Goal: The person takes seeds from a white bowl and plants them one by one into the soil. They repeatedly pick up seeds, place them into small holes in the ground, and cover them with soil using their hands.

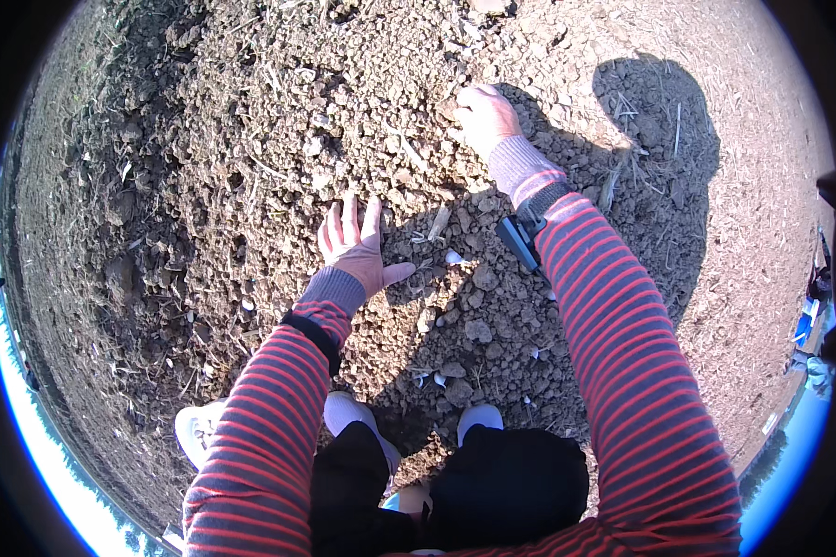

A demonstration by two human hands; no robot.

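Observation:
My left hand (352, 244) rests palm down on the crumbly soil (251, 174), fingers spread, holding nothing. Ahead and to the right, my right hand (486, 118) touches the soil with its fingers curled; whether something is between the fingertips is hidden. A white bulb piece that looks like a garlic clove (453, 257) lies on the soil to the right of my left thumb. Nearer my feet lie more small white cloves (439, 379), and another (248, 305) is left of my left forearm.
My light shoes (348, 412) stand at the near edge of the worked soil. A white sneaker (198, 428) is by my left sleeve. Dry stalks (439, 223) and clods (478, 331) lie about. Blue items (803, 324) show at the far right rim.

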